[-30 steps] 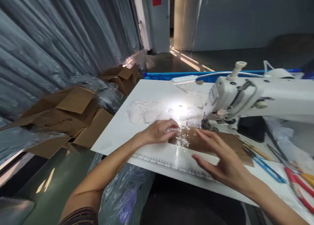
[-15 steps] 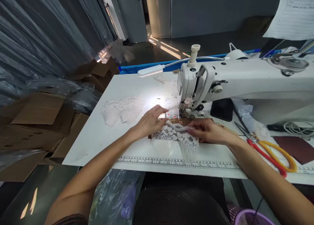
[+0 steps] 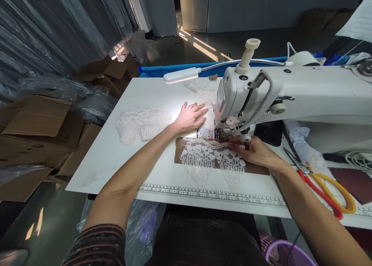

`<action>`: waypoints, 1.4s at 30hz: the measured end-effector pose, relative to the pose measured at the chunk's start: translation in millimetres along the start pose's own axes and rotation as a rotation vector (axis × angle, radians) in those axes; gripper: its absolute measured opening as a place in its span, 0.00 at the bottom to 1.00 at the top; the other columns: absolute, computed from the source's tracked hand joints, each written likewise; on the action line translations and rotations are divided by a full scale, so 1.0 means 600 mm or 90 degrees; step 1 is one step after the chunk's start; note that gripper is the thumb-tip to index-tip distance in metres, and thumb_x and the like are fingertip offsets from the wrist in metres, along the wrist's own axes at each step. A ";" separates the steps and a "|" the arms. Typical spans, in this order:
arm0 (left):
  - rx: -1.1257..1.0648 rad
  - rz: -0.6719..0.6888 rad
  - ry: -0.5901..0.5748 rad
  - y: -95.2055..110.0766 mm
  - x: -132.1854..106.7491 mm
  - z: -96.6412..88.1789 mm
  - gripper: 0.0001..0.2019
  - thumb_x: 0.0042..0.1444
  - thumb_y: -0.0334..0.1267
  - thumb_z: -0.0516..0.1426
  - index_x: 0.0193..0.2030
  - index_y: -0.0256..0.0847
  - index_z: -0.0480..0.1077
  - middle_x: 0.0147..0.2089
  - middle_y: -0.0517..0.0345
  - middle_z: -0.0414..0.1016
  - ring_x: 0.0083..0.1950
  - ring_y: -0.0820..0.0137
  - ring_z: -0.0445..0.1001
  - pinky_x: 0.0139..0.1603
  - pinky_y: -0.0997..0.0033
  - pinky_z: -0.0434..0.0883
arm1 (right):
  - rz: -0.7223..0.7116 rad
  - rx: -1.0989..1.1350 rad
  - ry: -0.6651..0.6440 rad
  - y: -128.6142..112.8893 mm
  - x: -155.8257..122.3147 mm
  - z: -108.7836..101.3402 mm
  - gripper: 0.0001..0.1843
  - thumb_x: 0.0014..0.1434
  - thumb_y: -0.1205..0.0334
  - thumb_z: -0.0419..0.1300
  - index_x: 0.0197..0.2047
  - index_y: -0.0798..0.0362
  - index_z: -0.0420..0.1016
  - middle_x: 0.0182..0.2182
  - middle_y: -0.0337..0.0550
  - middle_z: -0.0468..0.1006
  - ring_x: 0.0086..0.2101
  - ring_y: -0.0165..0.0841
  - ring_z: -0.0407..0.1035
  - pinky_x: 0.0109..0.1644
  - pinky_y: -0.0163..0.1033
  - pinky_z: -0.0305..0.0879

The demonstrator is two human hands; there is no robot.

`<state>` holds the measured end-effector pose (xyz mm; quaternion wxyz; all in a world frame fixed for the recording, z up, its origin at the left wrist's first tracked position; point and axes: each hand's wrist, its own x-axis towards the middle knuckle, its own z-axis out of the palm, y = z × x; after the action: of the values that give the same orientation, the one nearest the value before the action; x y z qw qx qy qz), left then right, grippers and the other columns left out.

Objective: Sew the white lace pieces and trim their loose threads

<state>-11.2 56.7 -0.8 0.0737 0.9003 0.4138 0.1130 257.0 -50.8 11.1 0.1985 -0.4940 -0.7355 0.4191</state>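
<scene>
White lace trim (image 3: 203, 153) with a scalloped fringe lies over a brown strip (image 3: 257, 169) in front of the sewing machine (image 3: 258, 91). My right hand (image 3: 252, 150) pinches the lace's upper right edge, close to the presser foot. Left of the needle, my left hand (image 3: 190, 118) lies flat with fingers spread, on more white lace (image 3: 209, 115) beside the machine head. A metal plate with red marks (image 3: 205, 133) sits just below those fingers. Another lace pile (image 3: 142, 122) rests on the table to the left.
Scissors (image 3: 327, 188) with red and yellow handles lie at the right. A dark phone (image 3: 270, 132) sits under the machine arm. A ruler strip (image 3: 215, 195) runs along the front edge. A lamp (image 3: 181, 75) lights the table; cardboard boxes (image 3: 37, 138) stand at left.
My left hand has let go of the front lace and moved up onto the lace behind, fingers spreading. The front lace now lies flatter on the brown strip; the right hand still holds it.
</scene>
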 end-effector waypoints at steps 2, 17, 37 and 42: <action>0.001 0.003 0.010 -0.001 0.001 0.004 0.23 0.67 0.45 0.45 0.65 0.45 0.64 0.68 0.50 0.64 0.72 0.51 0.54 0.70 0.37 0.46 | 0.001 0.016 0.001 0.003 0.001 0.001 0.23 0.62 0.43 0.57 0.41 0.53 0.81 0.30 0.41 0.77 0.30 0.34 0.67 0.31 0.37 0.63; 0.047 0.053 0.163 -0.003 0.003 0.010 0.19 0.67 0.40 0.46 0.60 0.37 0.65 0.62 0.41 0.67 0.62 0.58 0.67 0.66 0.47 0.59 | 0.043 -0.013 -0.016 -0.009 -0.008 -0.011 0.18 0.56 0.46 0.64 0.42 0.50 0.80 0.24 0.37 0.75 0.26 0.33 0.68 0.28 0.36 0.62; -0.409 -0.011 -0.015 0.113 -0.150 -0.040 0.23 0.61 0.55 0.56 0.50 0.35 0.72 0.41 0.50 0.76 0.37 0.69 0.75 0.32 0.70 0.73 | 0.176 0.266 0.053 -0.061 0.007 0.032 0.15 0.49 0.57 0.71 0.39 0.52 0.77 0.30 0.41 0.79 0.29 0.33 0.73 0.30 0.38 0.71; -0.633 -0.217 -0.134 0.125 -0.157 -0.064 0.33 0.56 0.58 0.58 0.61 0.36 0.65 0.38 0.53 0.73 0.32 0.71 0.73 0.27 0.72 0.69 | 0.132 0.412 -0.006 -0.104 0.025 0.066 0.19 0.58 0.55 0.65 0.50 0.54 0.74 0.40 0.49 0.81 0.36 0.34 0.77 0.35 0.38 0.75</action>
<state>-26.6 -62.1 39.6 0.5495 0.6835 0.4408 0.1910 187.8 -63.9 37.3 0.2978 -0.4756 -0.5115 0.6508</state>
